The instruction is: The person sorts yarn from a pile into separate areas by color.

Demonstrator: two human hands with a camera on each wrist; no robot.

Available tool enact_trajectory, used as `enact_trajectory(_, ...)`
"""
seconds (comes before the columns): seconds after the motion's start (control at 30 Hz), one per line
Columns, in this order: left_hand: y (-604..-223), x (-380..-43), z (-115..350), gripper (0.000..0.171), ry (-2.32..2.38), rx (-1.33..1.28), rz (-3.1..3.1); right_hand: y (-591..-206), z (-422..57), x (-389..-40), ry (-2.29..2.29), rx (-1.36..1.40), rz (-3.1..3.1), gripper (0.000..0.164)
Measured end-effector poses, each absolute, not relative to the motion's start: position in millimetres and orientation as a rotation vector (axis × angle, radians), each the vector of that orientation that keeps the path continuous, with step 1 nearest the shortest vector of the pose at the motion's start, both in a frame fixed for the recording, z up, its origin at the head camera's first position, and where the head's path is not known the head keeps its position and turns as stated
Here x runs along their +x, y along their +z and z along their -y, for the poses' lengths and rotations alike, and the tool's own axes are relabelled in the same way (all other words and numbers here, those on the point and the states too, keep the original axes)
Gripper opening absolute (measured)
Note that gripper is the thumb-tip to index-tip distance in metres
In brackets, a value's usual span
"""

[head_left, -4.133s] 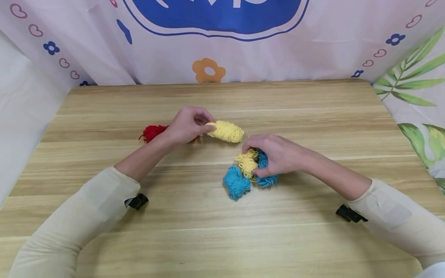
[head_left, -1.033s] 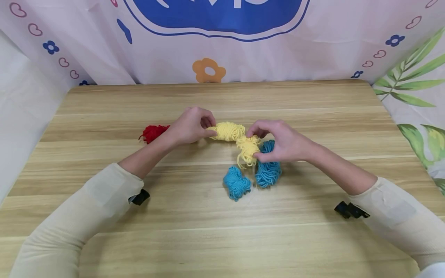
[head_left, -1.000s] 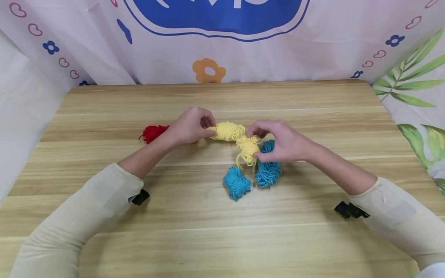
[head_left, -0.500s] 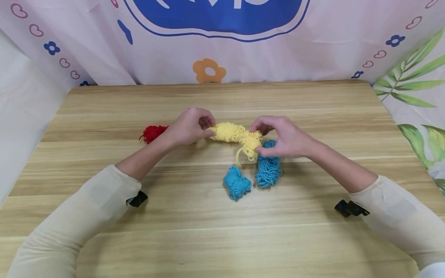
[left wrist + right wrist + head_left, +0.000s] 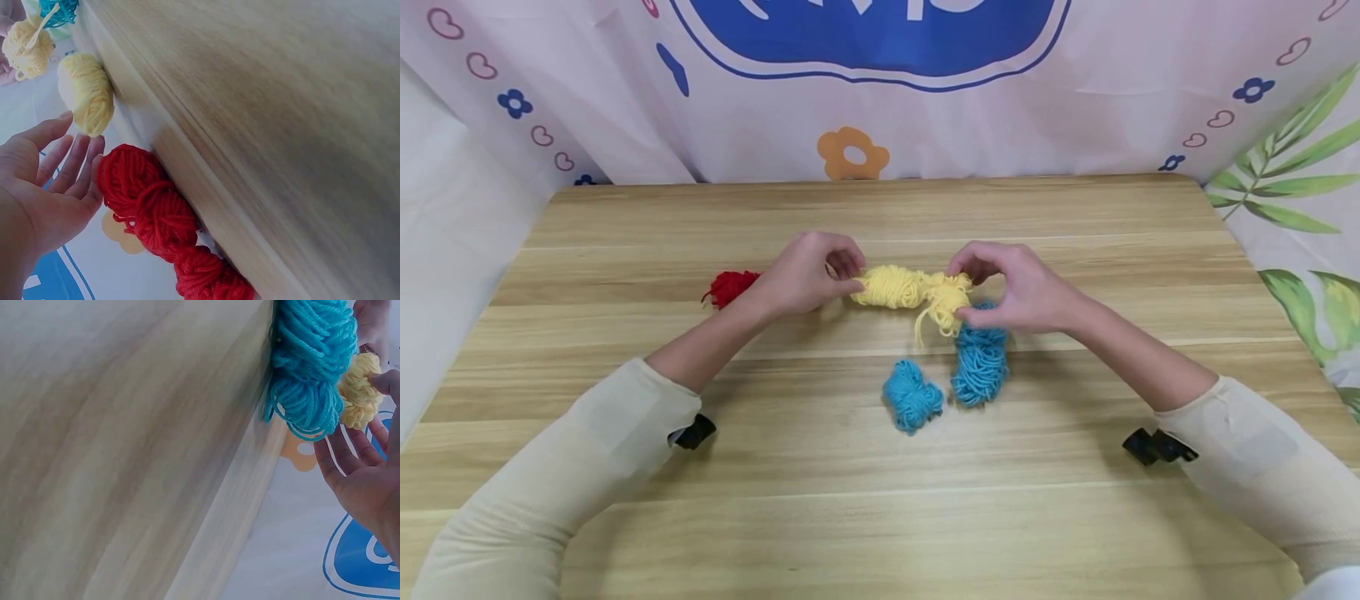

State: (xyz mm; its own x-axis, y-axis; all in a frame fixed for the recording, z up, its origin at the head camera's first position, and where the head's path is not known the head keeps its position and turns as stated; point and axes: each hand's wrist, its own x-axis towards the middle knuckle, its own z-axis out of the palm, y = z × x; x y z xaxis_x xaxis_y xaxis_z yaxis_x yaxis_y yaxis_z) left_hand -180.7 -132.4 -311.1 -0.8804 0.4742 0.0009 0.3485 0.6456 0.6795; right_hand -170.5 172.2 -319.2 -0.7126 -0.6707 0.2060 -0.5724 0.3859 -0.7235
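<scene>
On the wooden table [image 5: 1075, 217] two blue yarn bundles [image 5: 979, 367] already lie together near a lone red one [image 5: 728, 285]; the right hand [image 5: 1022, 287] pinches one yellow bundle [image 5: 949, 298] against another [image 5: 889, 286], which the left hand's [image 5: 805, 273] fingertips touch; the yellow pair seems nearly joined.

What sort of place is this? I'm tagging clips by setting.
Probably a staged tabletop craft setup: a wooden table, a printed cloth backdrop behind it, and small yarn bundles by the hands.

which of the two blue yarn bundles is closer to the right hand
The longer blue bundle, lying just under the right hand; the smaller blue bundle sits apart, farther left.
</scene>
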Motion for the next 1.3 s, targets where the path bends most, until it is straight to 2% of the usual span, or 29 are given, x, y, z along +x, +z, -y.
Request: enact_trajectory(1.3, -302.2, -169.1, 137.1, 0.019, 1.12, 0.706, -2.648, -321.5, -176.9, -187.3, -1.178, -0.9, -2.585, 0.038)
